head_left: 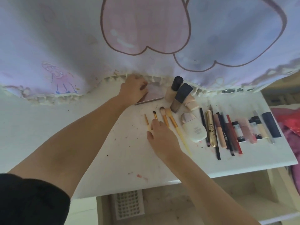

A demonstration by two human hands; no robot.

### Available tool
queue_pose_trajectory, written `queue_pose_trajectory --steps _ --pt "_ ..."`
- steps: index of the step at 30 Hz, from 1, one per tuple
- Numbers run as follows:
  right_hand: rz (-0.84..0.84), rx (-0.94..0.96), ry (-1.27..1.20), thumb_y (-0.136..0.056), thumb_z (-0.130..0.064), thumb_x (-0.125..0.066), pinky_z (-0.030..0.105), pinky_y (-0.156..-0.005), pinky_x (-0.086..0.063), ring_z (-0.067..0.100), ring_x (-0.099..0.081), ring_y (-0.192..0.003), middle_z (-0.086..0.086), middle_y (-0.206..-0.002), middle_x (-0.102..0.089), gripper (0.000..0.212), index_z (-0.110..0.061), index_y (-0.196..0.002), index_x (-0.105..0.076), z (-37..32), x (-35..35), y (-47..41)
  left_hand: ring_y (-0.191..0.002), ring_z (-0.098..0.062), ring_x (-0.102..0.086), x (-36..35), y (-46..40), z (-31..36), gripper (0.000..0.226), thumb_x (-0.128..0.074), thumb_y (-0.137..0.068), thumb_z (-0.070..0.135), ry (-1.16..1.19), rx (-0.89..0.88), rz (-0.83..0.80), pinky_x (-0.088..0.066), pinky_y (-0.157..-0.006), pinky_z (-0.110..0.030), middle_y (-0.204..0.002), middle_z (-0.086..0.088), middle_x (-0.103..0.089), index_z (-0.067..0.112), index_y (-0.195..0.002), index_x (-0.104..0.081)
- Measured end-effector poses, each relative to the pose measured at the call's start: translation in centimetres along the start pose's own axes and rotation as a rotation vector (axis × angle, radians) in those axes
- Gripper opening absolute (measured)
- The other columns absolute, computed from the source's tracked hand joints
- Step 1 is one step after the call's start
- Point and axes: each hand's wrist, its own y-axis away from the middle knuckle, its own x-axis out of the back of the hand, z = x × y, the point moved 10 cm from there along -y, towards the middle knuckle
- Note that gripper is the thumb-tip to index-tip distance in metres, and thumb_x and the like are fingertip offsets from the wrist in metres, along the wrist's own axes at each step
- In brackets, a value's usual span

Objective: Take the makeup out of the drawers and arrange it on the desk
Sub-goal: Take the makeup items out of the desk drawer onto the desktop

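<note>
Head view of a white desk (123,159) during arrangement of makeup. The left hand (134,88) is reaching to the desk's far edge, where its curled fingers are gripping the left end of a flat pink palette (153,93) lying against the fringed hem of a pale printed cloth (65,46) that is hanging over the far edge. The right hand (162,135) is resting nearer the middle of the desk, fingers loosely extended, with the fingertips touching the handles of the four gold-handled brushes (164,118); whether it is actually pinching one cannot be told. The brushes are lying side by side, bristles pointing toward the far edge. Just right of the palette, two dark-capped foundation bottles (178,96) are standing close together, and a white tube (194,129) is lying just beside the brushes. Toward the right edge, a row of pencils, mascaras and lipsticks (235,129) is lying in parallel, touching or nearly so. Below the near edge, an open drawer (178,207) is showing a white studded tray (128,204) at its left side.
</note>
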Motion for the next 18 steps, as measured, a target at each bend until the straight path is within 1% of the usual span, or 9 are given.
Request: queue_pose_trajectory --steps 2,4,7,9,10,12,14,16,18 --pt "0.081 0.132 0.003 -0.098 -0.027 -0.04 0.03 -0.054 -0.043 0.017 -0.05 -0.064 -0.004 -0.087 -0.047 0.014 -0.015 -0.102 -0.046 -1.4 1.5 1.9 -0.115 -0.027 -0.045 1.5 3.0 0.4 0.031 -0.052 -0.093 0.025 -0.032 -0.007 0.08 -0.04 -0.094 -0.04 -0.125 -0.01 -0.048 0.016 -0.123 -0.056" --pt "0.11 0.309 -0.055 -0.097 -0.027 -0.043 0.026 -0.052 -0.045 0.013 -0.049 -0.058 -0.009 -0.082 -0.049 0.013 -0.017 -0.096 -0.05 -2.9 2.0 5.1 -0.106 -0.021 -0.05 2.8 8.0 0.7 0.025 -0.05 -0.094 0.018 0.085 -0.035 0.152 -0.042 -0.091 -0.033 -0.116 -0.007 -0.053 0.013 -0.118 -0.058" --pt "-0.069 0.479 -0.132 -0.093 -0.032 -0.041 0.021 -0.05 -0.037 0.008 -0.043 -0.054 -0.012 -0.076 -0.049 0.02 -0.017 -0.091 -0.054 -2.9 -2.1 11.1 -0.081 -0.002 -0.055 1.6 19.1 -0.3 0.018 -0.051 -0.093 0.009 0.366 0.01 0.123 -0.043 -0.074 -0.014 -0.089 0.011 -0.06 0.021 -0.098 -0.063" --pt "-0.278 0.391 -0.151 -0.093 -0.032 -0.043 0.024 -0.059 -0.038 0.01 -0.049 -0.064 -0.01 -0.079 -0.053 0.017 -0.02 -0.091 -0.055 -0.5 -7.7 14.0 -0.078 0.003 -0.057 -1.9 27.1 -1.6 0.026 -0.053 -0.091 0.007 0.477 0.151 0.056 -0.041 -0.068 -0.005 -0.077 0.018 -0.062 0.031 -0.088 -0.061" --pt "-0.369 0.298 -0.181 -0.093 -0.03 -0.045 0.027 -0.065 -0.041 0.014 -0.054 -0.071 -0.007 -0.084 -0.058 0.016 -0.02 -0.093 -0.057 1.3 -10.6 14.9 -0.079 0.003 -0.059 -4.4 30.6 -2.6 0.028 -0.053 -0.091 0.007 0.507 0.251 0.018 -0.041 -0.069 -0.004 -0.078 0.019 -0.063 0.033 -0.087 -0.061" --pt "-0.483 0.078 -0.208 -0.095 -0.026 -0.047 0.027 -0.08 -0.045 0.019 -0.061 -0.093 0.001 -0.104 -0.064 0.02 -0.019 -0.109 -0.06 5.0 -15.5 15.4 -0.092 -0.003 -0.06 -9.9 35.7 -4.8 0.023 -0.051 -0.093 0.009 0.49 0.455 -0.063 -0.041 -0.078 -0.005 -0.097 0.016 -0.063 0.027 -0.1 -0.064" --pt "-0.5 -0.055 -0.212 -0.097 -0.025 -0.047 0.023 -0.088 -0.042 0.021 -0.058 -0.109 0.006 -0.123 -0.059 0.032 -0.013 -0.126 -0.052 7.1 -18.9 14.8 -0.107 -0.017 -0.055 -14.5 38.1 -7.1 0.032 -0.045 -0.095 0.011 0.419 0.632 -0.161 -0.044 -0.094 -0.022 -0.122 -0.004 -0.055 0.013 -0.126 -0.053" --pt "-0.476 -0.123 -0.258 -0.097 -0.023 -0.046 0.02 -0.084 -0.039 0.022 -0.056 -0.112 0.007 -0.128 -0.056 0.032 -0.014 -0.127 -0.049 7.4 -20.9 13.7 -0.116 -0.028 -0.049 -16.9 38.4 -8.6 0.043 -0.04 -0.095 0.011 0.427 0.795 -0.205 -0.04 -0.102 -0.037 -0.133 -0.014 -0.044 0.01 -0.138 -0.036" --pt "-0.457 -0.193 -0.344 -0.096 -0.022 -0.046 0.021 -0.081 -0.039 0.024 -0.057 -0.11 0.008 -0.127 -0.057 0.027 -0.016 -0.122 -0.05 7.2 -22.4 12.9 -0.125 -0.034 -0.041 -18.3 37.9 -9.0 0.057 -0.039 -0.093 0.012 0.459 0.901 -0.203 -0.035 -0.105 -0.043 -0.141 -0.017 -0.032 0.013 -0.146 -0.018"
